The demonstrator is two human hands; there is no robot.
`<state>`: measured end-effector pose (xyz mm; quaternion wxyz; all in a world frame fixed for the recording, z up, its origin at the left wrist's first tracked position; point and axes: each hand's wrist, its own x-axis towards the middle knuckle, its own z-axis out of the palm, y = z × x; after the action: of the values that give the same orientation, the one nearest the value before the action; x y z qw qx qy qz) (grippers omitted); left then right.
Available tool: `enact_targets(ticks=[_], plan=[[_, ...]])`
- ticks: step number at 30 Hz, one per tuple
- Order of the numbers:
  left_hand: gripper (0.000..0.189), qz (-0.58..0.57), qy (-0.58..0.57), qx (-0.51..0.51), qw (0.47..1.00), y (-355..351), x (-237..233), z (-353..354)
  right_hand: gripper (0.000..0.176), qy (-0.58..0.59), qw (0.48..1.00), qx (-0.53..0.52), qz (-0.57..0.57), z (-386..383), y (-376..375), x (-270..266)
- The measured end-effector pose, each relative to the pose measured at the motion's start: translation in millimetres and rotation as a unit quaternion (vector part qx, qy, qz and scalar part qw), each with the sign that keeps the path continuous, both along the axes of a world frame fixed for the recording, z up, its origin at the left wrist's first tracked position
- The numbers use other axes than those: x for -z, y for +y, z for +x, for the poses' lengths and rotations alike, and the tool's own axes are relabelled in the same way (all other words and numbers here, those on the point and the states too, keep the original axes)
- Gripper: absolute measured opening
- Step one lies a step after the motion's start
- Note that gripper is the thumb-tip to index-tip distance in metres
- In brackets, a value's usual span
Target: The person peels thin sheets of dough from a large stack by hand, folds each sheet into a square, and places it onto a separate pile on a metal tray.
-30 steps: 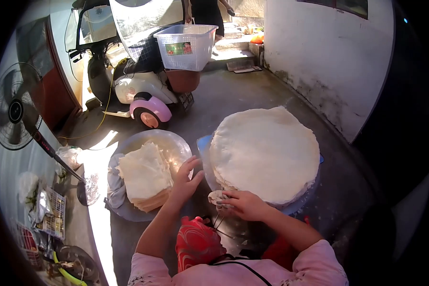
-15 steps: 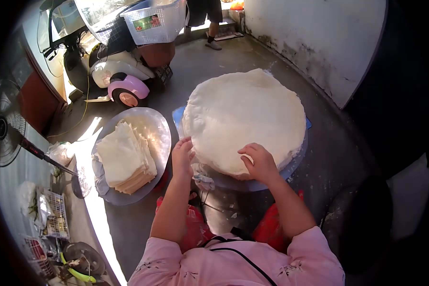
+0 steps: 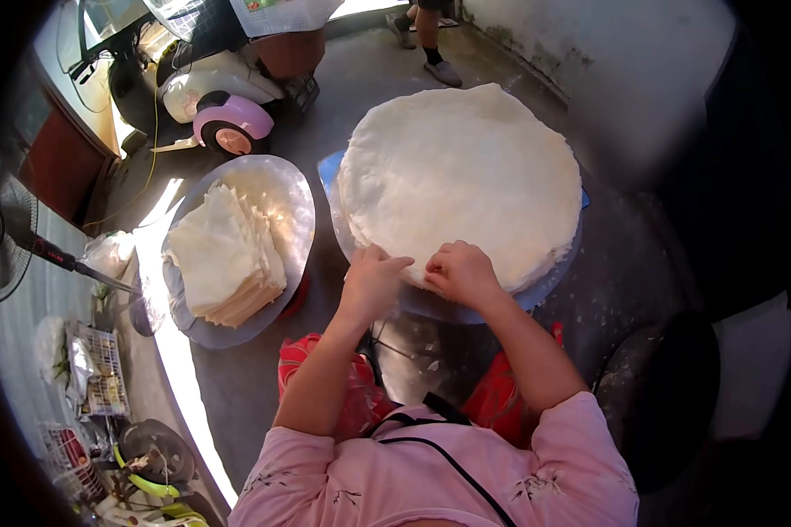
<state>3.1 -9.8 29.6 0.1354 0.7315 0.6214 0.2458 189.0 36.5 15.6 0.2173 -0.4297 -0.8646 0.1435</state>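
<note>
A wide, round stack of pale, thin sheets [image 3: 461, 176] rests on a round board with a blue edge showing at its sides. At the stack's near edge, my left hand [image 3: 374, 277] has its fingers bent against the rim. Close beside it on the right, my right hand [image 3: 459, 272] pinches the edge of the sheets. Both hands' fingertips are close together. To the left, a smaller pile of cut, squarish sheets [image 3: 220, 255] lies on a round metal tray [image 3: 295, 202].
A fan [image 3: 10, 228] stands at the left, above baskets [image 3: 104, 378] and bags. A scooter with a pink fender [image 3: 237, 119] is parked at the upper left. Another person's legs [image 3: 429, 39] are at the top, near a stained wall [image 3: 536, 39].
Both hands have come closer together and onto the stack's near edge, with the fingers closing. The view has tilted down, and the other person's legs have moved right.
</note>
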Motion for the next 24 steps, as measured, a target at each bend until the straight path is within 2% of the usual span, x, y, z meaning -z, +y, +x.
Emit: enact_targets(ticks=[3, 5, 7, 11, 13, 14, 16, 20, 22, 23, 24], plan=[[0.021, 0.011, 0.026, 0.022, 0.999, -3.9, 1.5, 1.9, 0.009, -0.013, 1.0, 0.006, -0.019, -1.3, 2.5, 0.8], [0.02, -0.008, 0.09, 0.032, 0.995, -6.1, -2.0, 1.1, 0.009, 0.002, 0.999, 0.015, -0.041, -0.8, 5.5, 0.3], [0.02, -0.016, 0.09, 0.033, 0.995, -5.6, 0.7, -0.2, 0.01, 0.017, 0.989, 0.041, -0.139, -0.3, 9.1, -4.7], [0.021, -0.018, 0.085, 0.04, 0.995, -4.0, 4.2, -1.9, 0.012, -0.021, 0.996, 0.019, -0.084, -0.4, 14.5, -1.9], [0.022, -0.024, 0.083, 0.043, 0.995, -4.0, 3.1, -2.6, 0.013, 0.026, 0.992, 0.115, -0.033, -1.1, 19.5, 11.8], [0.023, -0.028, 0.081, 0.048, 0.995, -3.8, 2.8, -2.6, 0.013, 0.025, 0.992, 0.115, -0.034, 0.9, 25.3, 15.7], [0.025, -0.031, 0.07, 0.047, 0.996, -3.6, 4.3, -2.7, 0.016, 0.052, 0.973, 0.21, -0.084, 5.3, 38.7, 22.2], [0.031, -0.033, 0.068, 0.009, 0.997, -5.2, 1.7, -1.5, 0.021, 0.122, 0.965, 0.184, -0.144, -1.3, 38.5, 31.3], [0.031, -0.025, 0.062, 0.014, 0.998, -4.5, 6.5, -4.2, 0.027, 0.101, 0.978, 0.11, -0.144, -13.0, 26.2, 14.1], [0.031, -0.016, 0.056, 0.02, 0.998, -3.8, 8.2, -5.1, 0.03, 0.042, 0.983, 0.103, -0.144, -15.9, 21.2, 1.3], [0.031, -0.016, 0.055, 0.02, 0.998, -3.6, 7.4, -5.3, 0.03, 0.041, 0.983, 0.103, -0.144, -14.8, 22.5, 3.2]])
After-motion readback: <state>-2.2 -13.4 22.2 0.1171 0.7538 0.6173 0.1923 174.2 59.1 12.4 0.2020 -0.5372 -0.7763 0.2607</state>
